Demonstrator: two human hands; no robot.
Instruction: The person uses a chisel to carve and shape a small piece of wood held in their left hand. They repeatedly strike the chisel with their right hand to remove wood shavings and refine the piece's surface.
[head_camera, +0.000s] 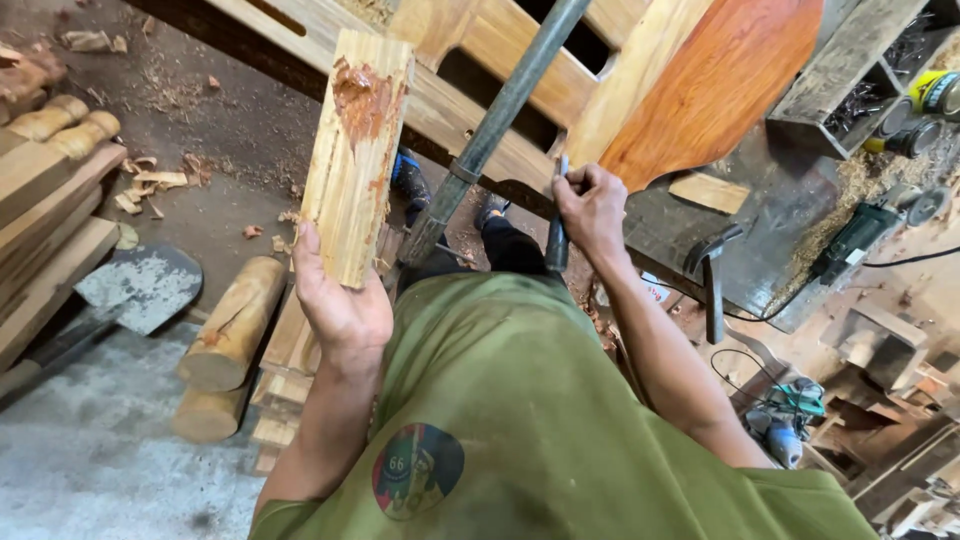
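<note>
My left hand (338, 300) grips the lower end of a pale flat wood piece (358, 150) and holds it upright; its upper face carries a reddish patch. My right hand (592, 208) is closed around a dark-handled tool (557, 240), a chisel by its look, whose tip touches the edge of a wooden frame (520, 70). A long metal clamp bar (495, 125) runs diagonally between both hands. A reddish curved board (715, 85) lies just right of my right hand.
Round wooden logs (232, 320) and stacked planks lie on the floor at left, with turned legs (60, 125) beyond them. A hammer (712, 275), a green power tool (855, 240) and tins in a box (925, 100) sit on the bench at right.
</note>
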